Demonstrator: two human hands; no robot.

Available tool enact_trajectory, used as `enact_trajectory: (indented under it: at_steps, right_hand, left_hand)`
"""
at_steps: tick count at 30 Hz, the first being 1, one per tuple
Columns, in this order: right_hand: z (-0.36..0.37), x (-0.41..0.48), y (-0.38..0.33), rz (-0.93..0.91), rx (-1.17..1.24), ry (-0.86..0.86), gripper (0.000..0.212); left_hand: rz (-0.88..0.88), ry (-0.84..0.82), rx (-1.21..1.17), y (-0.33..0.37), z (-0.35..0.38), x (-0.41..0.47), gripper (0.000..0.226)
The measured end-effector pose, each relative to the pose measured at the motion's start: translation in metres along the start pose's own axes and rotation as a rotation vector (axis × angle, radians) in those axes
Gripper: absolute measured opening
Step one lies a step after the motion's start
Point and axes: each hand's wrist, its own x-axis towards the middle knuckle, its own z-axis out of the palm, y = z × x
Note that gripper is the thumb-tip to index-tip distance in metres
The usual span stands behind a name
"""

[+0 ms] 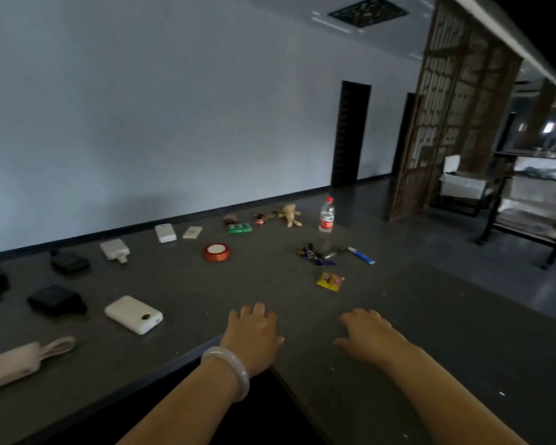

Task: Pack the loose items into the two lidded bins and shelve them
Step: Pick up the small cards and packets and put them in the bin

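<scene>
My left hand [254,335] and my right hand [368,337] lie palm down on the dark table [430,316], holding nothing. Loose items are spread beyond them: a white power bank [134,314], a black pouch [57,300], a red tape roll [217,252], a yellow snack packet [330,281], a bunch of keys [315,256], a blue pen-like item [361,255], a water bottle [326,216], a small plush toy [291,214], a green box [239,228], white chargers [165,233] and a pink folded umbrella [13,364]. No lidded bins are in view.
A black metal shelf unit [527,200] holding white containers stands on the floor at the right. A wooden lattice screen [446,107] rises behind the table's far right end. A grey wall runs along the far side. More dark items [68,263] lie at the left.
</scene>
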Motion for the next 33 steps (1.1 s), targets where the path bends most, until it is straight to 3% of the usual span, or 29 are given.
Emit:
enact_trajectory:
  at_steps: [8, 21, 33]
  right_hand:
    - [0.009, 0.093, -0.073, -0.110, -0.016, -0.059, 0.052]
    - [0.003, 0.245, -0.123, -0.313, 0.010, -0.075, 0.057]
    - [0.008, 0.373, -0.145, -0.251, 0.204, -0.119, 0.072]
  left_hand:
    - [-0.107, -0.071, 0.007, -0.084, 0.022, 0.035, 0.052]
    - [-0.313, -0.122, -0.127, -0.145, 0.039, 0.117, 0.056]
    - [-0.307, -0.117, -0.207, -0.216, 0.063, 0.235, 0.061]
